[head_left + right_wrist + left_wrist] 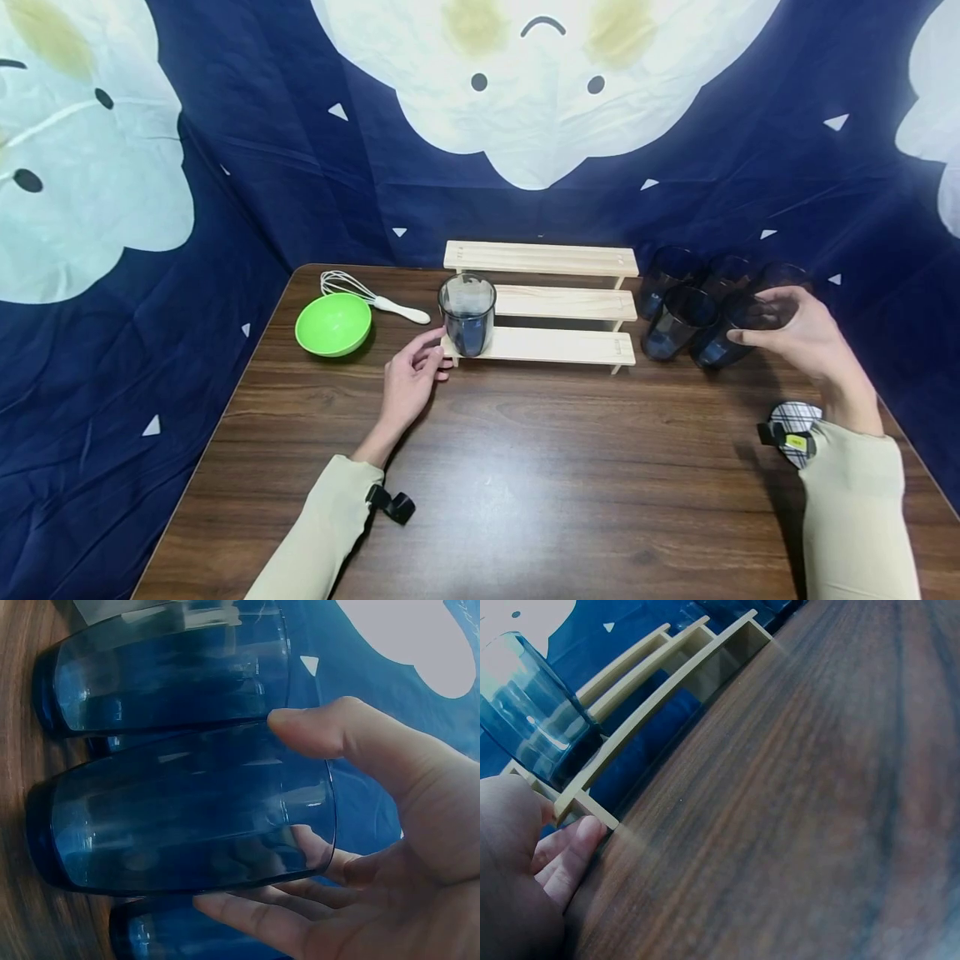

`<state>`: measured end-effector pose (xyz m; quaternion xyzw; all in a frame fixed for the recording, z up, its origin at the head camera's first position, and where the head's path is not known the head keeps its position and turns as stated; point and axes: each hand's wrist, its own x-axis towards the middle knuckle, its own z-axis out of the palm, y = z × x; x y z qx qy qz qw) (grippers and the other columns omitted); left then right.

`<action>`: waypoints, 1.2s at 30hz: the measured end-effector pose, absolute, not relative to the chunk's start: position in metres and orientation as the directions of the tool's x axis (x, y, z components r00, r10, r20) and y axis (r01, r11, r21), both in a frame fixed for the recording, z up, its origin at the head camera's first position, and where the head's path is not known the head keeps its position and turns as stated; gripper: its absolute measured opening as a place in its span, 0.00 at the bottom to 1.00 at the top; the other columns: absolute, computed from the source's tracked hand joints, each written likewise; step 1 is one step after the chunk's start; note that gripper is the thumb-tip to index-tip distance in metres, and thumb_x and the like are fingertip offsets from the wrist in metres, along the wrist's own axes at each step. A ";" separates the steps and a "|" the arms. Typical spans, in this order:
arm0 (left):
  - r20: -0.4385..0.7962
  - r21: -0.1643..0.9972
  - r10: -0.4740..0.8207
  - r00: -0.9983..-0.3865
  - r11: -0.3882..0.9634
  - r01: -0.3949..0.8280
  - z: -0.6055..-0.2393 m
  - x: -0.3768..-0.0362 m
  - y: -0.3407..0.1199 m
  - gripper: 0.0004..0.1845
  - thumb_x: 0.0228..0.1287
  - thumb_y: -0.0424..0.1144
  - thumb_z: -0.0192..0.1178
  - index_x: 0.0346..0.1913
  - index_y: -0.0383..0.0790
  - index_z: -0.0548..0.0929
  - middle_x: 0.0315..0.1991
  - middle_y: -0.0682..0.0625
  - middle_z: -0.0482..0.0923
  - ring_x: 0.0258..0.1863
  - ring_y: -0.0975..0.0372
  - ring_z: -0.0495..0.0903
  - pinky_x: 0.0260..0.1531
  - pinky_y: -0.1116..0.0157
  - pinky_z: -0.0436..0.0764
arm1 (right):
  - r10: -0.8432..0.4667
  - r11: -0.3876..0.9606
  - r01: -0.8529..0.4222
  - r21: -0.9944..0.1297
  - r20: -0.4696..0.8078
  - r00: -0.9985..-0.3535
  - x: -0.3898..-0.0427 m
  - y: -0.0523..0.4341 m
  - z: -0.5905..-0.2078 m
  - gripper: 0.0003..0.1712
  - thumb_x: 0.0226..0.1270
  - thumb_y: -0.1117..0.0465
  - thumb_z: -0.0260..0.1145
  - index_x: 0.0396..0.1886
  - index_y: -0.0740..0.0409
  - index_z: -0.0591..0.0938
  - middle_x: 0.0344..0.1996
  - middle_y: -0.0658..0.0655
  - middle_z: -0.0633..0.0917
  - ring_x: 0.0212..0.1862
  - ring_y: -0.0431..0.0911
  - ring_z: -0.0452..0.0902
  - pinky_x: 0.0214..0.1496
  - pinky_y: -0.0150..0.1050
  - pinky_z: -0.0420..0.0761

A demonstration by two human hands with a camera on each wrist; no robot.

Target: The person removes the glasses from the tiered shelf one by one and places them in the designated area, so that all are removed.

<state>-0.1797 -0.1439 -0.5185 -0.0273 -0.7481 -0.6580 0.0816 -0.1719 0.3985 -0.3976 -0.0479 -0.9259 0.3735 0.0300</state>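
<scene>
A three-step wooden shelf (551, 346) stands at the back middle of the brown table (525, 483). One blue-tinted glass (467, 315) is upright on the left end of the lowest step. My left hand (433, 357) lies open on the table just left of that glass, and its fingertips (570, 851) touch the shelf's (652, 697) front corner below the glass (532, 712). To the right of the shelf several blue glasses stand in a cluster. My right hand (757, 315) grips the front right glass (731, 337); its thumb is on one side of the glass (187, 817) and its fingers on the other.
A green bowl (333, 323) and a white-handled whisk (372, 296) sit at the back left. More blue glasses (172, 667) crowd close around the gripped one. A dark blue cloth with white shapes (540, 92) hangs behind the table and on both sides of it.
</scene>
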 end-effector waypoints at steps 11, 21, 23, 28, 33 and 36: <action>0.152 0.982 -0.065 -0.986 0.120 0.143 -0.516 -0.179 -0.144 0.19 0.83 0.25 0.61 0.70 0.35 0.86 0.47 0.28 0.91 0.45 0.36 0.93 0.36 0.69 0.96 | 0.060 0.680 0.031 -0.732 0.014 -0.998 -0.174 0.401 -0.403 0.49 0.69 0.64 0.82 0.75 0.78 0.60 0.65 0.81 0.78 0.44 0.19 0.73 0.41 0.14 0.76; 0.156 0.981 -0.063 -0.986 0.130 0.147 -0.517 -0.178 -0.144 0.19 0.82 0.25 0.60 0.70 0.34 0.86 0.46 0.28 0.91 0.44 0.39 0.94 0.35 0.69 0.96 | 0.048 0.795 0.061 -0.603 -0.037 -0.998 -0.166 0.399 -0.393 0.57 0.69 0.50 0.84 0.80 0.76 0.62 0.67 0.83 0.77 0.56 0.51 0.81 0.51 0.32 0.79; 0.158 0.981 -0.067 -0.985 0.125 0.149 -0.516 -0.178 -0.144 0.19 0.82 0.25 0.60 0.70 0.34 0.86 0.46 0.28 0.91 0.44 0.39 0.94 0.35 0.69 0.96 | 0.047 0.828 0.069 -0.556 -0.054 -0.997 -0.165 0.399 -0.389 0.59 0.68 0.46 0.83 0.81 0.75 0.61 0.69 0.84 0.73 0.62 0.68 0.75 0.57 0.50 0.81; 0.160 0.980 -0.057 -0.985 0.127 0.152 -0.516 -0.177 -0.144 0.19 0.83 0.25 0.60 0.70 0.34 0.85 0.46 0.28 0.91 0.44 0.39 0.94 0.35 0.69 0.96 | 0.040 0.868 0.075 -0.491 -0.081 -0.996 -0.159 0.401 -0.380 0.62 0.68 0.42 0.82 0.84 0.71 0.59 0.73 0.86 0.67 0.69 0.81 0.67 0.64 0.80 0.74; 0.176 0.977 -0.056 -0.983 0.132 0.168 -0.517 -0.178 -0.145 0.19 0.83 0.25 0.61 0.70 0.34 0.86 0.47 0.28 0.91 0.44 0.37 0.93 0.35 0.69 0.96 | 0.045 0.867 0.049 -0.496 -0.021 -0.999 -0.151 0.400 -0.368 0.60 0.70 0.43 0.82 0.85 0.70 0.61 0.69 0.83 0.76 0.68 0.78 0.71 0.65 0.79 0.73; 0.177 0.977 -0.055 -0.983 0.134 0.168 -0.518 -0.179 -0.145 0.19 0.83 0.26 0.61 0.70 0.34 0.86 0.47 0.29 0.91 0.44 0.36 0.93 0.35 0.69 0.96 | 0.063 0.861 0.031 -0.508 0.046 -0.997 -0.145 0.397 -0.361 0.57 0.71 0.43 0.81 0.85 0.67 0.64 0.66 0.80 0.80 0.65 0.69 0.76 0.67 0.71 0.73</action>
